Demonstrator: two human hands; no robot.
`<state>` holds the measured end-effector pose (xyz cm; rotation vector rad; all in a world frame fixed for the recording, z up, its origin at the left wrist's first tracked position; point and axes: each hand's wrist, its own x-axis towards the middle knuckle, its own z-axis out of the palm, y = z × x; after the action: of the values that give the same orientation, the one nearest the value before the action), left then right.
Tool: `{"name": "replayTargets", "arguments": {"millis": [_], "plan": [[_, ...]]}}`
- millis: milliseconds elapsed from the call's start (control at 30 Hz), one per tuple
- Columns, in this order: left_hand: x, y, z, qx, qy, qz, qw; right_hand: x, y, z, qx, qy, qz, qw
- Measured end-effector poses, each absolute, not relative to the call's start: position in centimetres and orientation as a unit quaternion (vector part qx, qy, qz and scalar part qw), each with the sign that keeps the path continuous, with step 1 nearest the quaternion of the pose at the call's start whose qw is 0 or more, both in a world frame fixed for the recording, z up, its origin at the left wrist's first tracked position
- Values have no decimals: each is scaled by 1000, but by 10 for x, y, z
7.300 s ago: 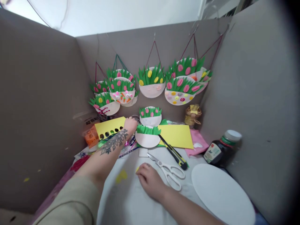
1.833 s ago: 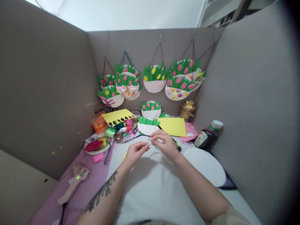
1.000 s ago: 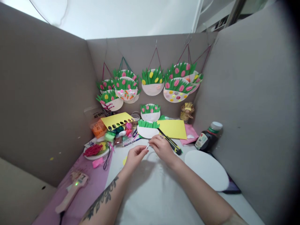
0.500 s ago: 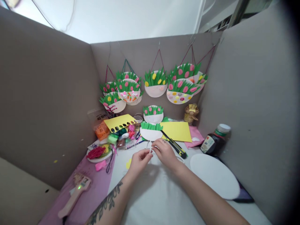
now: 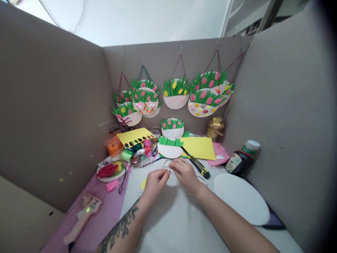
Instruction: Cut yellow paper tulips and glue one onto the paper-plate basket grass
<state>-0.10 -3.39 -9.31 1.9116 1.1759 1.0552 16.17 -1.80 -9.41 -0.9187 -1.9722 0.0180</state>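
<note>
My left hand [image 5: 157,181] and my right hand [image 5: 184,175] meet over the white work surface, fingertips pinched close together. Between them is a thin white strip [image 5: 166,163], which curls up just beyond the fingers; most of it is hidden, and its material is not clear. Right behind the hands lies a half-round white plate [image 5: 170,151] edged with green paper grass. A black and yellow utility knife [image 5: 196,163] rests beside my right hand. Part of a white ring [image 5: 202,180] shows next to my right wrist. A yellow paper scrap [image 5: 143,183] is by my left hand.
Finished plate baskets [image 5: 176,102] hang along the back panel. Clay packs [image 5: 127,155], yellow card [image 5: 200,147] and red yarn [image 5: 107,170] lie around. A glue gun [image 5: 84,219] sits left; a dark bottle [image 5: 240,158] and a white oval plate [image 5: 240,198] are right.
The white strip stood upright between my fingers before; now it is mostly covered by them and bends away behind. My hands have drawn slightly closer together.
</note>
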Motion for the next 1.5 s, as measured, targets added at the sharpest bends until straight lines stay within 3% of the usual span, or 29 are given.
{"name": "replayTargets", "arguments": {"millis": [267, 500, 1067, 1233, 1500], "plan": [[-1, -34, -98, 745, 454, 395, 288, 163, -17, -89, -399, -804, 67, 435], [0, -33, -98, 706, 448, 413, 361, 164, -21, -91, -381, -806, 12, 452], [-1, -37, -92, 707, 439, 422, 359, 155, -25, -99, -385, -757, 6, 528], [-2, -36, -94, 730, 429, 443, 294, 155, -25, -95, -394, -756, 8, 522], [-6, -35, -100, 806, 393, 435, 77, 158, -27, -89, -372, -790, 12, 487]]}}
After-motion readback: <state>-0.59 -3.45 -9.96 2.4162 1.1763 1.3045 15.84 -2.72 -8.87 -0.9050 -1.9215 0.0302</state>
